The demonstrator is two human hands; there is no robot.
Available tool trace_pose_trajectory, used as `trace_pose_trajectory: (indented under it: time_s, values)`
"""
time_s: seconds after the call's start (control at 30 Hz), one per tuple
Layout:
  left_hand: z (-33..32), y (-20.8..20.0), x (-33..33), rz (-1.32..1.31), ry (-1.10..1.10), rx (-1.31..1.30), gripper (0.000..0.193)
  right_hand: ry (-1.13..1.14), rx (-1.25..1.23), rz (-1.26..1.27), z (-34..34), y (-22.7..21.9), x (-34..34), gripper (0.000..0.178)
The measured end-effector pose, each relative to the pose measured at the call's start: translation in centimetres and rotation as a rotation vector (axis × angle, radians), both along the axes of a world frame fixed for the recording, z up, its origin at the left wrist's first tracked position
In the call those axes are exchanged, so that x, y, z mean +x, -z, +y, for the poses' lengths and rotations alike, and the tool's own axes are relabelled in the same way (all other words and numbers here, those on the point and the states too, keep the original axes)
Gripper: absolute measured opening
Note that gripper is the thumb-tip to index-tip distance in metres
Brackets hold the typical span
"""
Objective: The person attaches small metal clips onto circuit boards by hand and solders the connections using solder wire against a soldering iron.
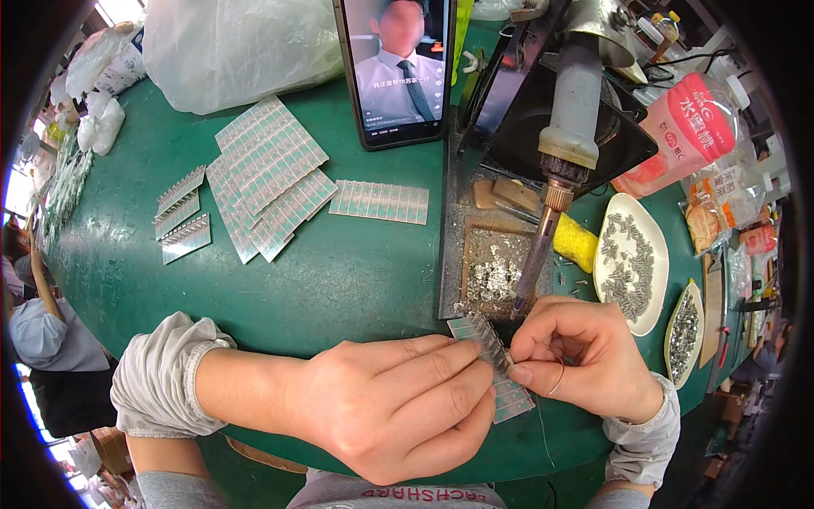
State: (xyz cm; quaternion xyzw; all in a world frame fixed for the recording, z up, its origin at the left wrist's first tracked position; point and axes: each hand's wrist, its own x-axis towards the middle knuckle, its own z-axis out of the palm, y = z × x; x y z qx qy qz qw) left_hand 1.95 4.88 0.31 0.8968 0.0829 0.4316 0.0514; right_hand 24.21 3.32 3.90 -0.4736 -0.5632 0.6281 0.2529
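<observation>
My left hand [398, 407] is closed on a narrow circuit board strip [514, 402] near the table's front edge, its fingers lying over the strip's left side. A row of small metal parts stands along that strip. At its right edge my right hand [585, 352] pinches a thin, looped solder wire [557, 380], whose tail hangs down toward the table edge. Just above both hands, a soldering iron [566, 119] points downward with its tip close to the strip; I cannot tell whether they touch. A shallow solder-spattered tray [492, 267] lies beside the tip.
Stacked circuit board sheets [271, 170], a separate board strip [381, 202] and strips with pins [185, 237] lie left. A phone [392, 72] stands behind. Right are a dish of metal pins [660, 293], a dish of small parts [685, 335] and a pink-labelled bottle [687, 127].
</observation>
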Motion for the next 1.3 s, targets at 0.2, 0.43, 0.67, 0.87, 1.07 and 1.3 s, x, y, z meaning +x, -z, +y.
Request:
trace_pose_trajectory:
  time_s: [0.2,0.43,0.67,0.87,1.07,1.3]
  values:
    - [0.1,-0.2,-0.1,0.029,-0.011,0.047,0.009,0.023,0.002,-0.005,0.0,0.0,-0.2,0.009]
    - [0.1,-0.2,0.0,0.003,-0.034,0.055,0.009,0.002,0.063,-0.016,0.1,-0.2,-0.1,0.01]
    - [-0.1,-0.3,-0.2,0.027,-0.059,0.025,0.007,-0.003,0.08,-0.049,0.0,-0.2,-0.2,0.011]
    - [-0.1,-0.3,-0.2,0.026,-0.045,0.036,0.008,-0.04,0.042,-0.046,0.3,-0.2,0.1,0.011]
    - [-0.3,-0.5,-0.3,0.048,-0.019,0.037,0.008,-0.128,0.086,-0.087,0.6,-0.7,0.4,0.011]
    - [-0.3,-0.4,-0.3,0.062,-0.013,0.041,0.008,-0.17,0.139,-0.126,0.8,-1.0,0.5,0.01]
